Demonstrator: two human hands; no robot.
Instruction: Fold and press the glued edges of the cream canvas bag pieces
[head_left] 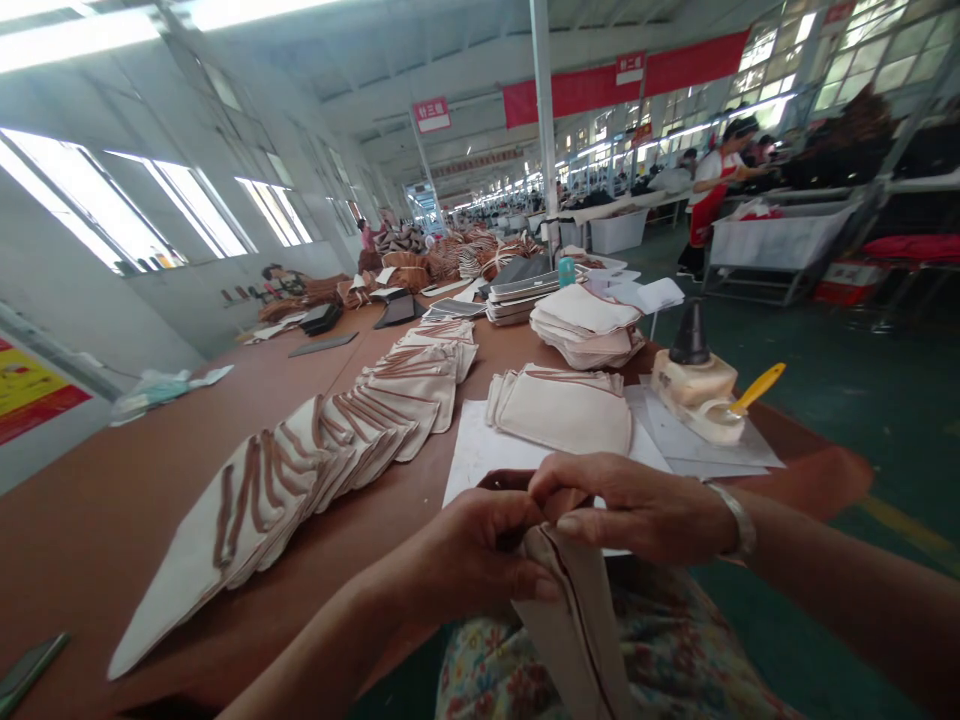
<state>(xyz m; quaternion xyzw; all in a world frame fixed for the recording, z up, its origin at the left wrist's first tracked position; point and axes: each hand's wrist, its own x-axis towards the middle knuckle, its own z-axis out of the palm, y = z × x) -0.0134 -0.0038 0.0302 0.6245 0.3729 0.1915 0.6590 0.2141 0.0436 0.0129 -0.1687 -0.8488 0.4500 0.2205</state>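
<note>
A cream fabric piece with a brown edge strip [574, 610] hangs down over my lap, its top end between my two hands. My left hand [487, 540] pinches it from the left, thumb flat on the cream side. From the right, my right hand [630, 505] grips the top end, with thumb and forefinger close together near the brown edge. Behind my fingers a brown part [517, 480] shows, partly hidden. Just beyond my hands, a small stack of similar cream pieces [562, 410] lies on white paper [469, 455].
A long fanned row of cream pieces [352, 430] runs along the brown table [187, 440] to my left. At right stand a glue container with a black cone [690, 345] and a yellow-handled brush [757, 388]. Another stack [585, 320] lies behind. A person in a red apron [709, 200] stands farther off.
</note>
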